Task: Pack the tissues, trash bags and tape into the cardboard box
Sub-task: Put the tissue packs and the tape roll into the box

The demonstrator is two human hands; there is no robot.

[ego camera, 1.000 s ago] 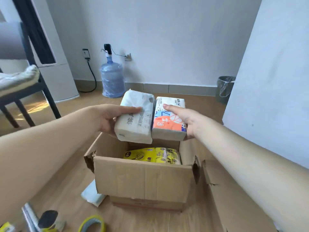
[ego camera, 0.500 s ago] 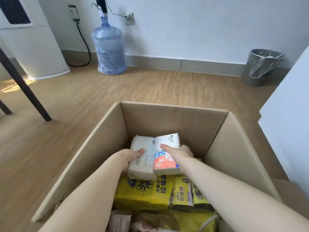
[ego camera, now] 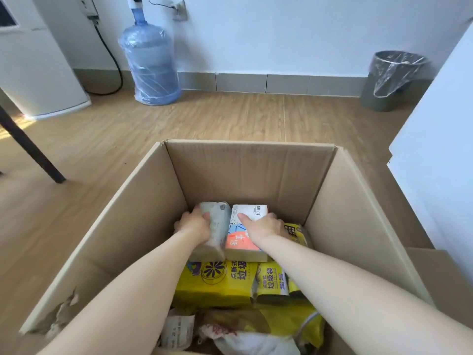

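Note:
Both my arms reach down into the open cardboard box (ego camera: 250, 170) on the floor. My left hand (ego camera: 195, 224) grips a grey-white tissue pack (ego camera: 215, 234), and my right hand (ego camera: 263, 226) grips a white, blue and orange tissue pack (ego camera: 243, 239) beside it. The two packs lie side by side near the box's far wall, resting on yellow trash bag packs (ego camera: 217, 280). More yellow packs (ego camera: 272, 281) and crumpled wrapping fill the near part of the box. No tape is in view.
A blue water jug (ego camera: 151, 62) stands at the back wall with a black cable left of it. A grey bin with a plastic liner (ego camera: 391, 80) sits at the back right. A dark chair leg (ego camera: 30, 149) slants at left, and a white panel (ego camera: 440, 155) rises at right.
Both hands carried the two tissue packs from above the box down inside it, then pushed them farther toward the far wall. The view tilted down into the box.

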